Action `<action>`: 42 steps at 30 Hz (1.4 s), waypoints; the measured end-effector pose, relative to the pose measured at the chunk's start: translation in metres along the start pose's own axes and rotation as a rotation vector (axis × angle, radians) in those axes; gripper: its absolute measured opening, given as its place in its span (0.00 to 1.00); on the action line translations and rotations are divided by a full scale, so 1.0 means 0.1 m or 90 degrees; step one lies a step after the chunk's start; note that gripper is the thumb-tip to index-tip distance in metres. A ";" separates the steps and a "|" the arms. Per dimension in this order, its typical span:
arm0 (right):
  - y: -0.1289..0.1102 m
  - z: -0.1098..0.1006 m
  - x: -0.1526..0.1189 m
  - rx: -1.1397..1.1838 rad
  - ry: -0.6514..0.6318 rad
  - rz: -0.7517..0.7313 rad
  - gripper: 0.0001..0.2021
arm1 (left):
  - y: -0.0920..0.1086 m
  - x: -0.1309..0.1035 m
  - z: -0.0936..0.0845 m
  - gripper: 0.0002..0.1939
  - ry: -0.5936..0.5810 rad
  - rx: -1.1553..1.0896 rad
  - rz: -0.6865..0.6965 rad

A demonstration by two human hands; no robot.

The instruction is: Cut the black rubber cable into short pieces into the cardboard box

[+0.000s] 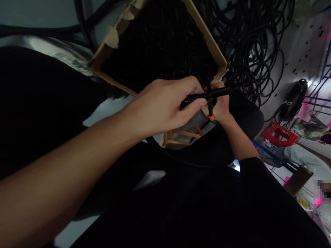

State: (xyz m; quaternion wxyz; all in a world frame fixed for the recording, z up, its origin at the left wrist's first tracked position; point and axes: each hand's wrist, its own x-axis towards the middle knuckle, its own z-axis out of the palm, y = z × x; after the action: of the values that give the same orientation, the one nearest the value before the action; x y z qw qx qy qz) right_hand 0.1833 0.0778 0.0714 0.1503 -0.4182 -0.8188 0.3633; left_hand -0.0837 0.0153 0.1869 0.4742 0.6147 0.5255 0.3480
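My left hand [176,100] is closed, thumb and fingers pinching a black ribbed tube [219,92] that points to the right. Beyond it, my right hand [221,105] is closed too, its fingers partly hidden behind the tube. A short dark piece with an orange end [211,117] crosses below the tube at my right hand; I cannot make out what it is. Both hands are at the near corner of an open cardboard box [219,58], which holds many small black pieces, too dark to tell apart.
Coils of black cable [254,51] lie right of the box, with another tied bundle [293,100] farther right. A red plastic stool [280,133] stands beyond my right arm. Wooden bars [178,143] show below my hands. Another person's light sleeve [307,160] is at the right.
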 end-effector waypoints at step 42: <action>-0.32 -0.32 -0.01 -0.036 -0.073 0.067 0.30 | 0.06 -0.03 -0.08 0.13 -0.011 -0.091 -0.071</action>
State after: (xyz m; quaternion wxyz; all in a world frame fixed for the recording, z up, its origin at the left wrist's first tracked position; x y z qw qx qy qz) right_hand 0.1832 0.0800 0.1165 0.0725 -0.4431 -0.8129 0.3709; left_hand -0.0897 0.0141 0.1952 0.5400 0.5524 0.5285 0.3521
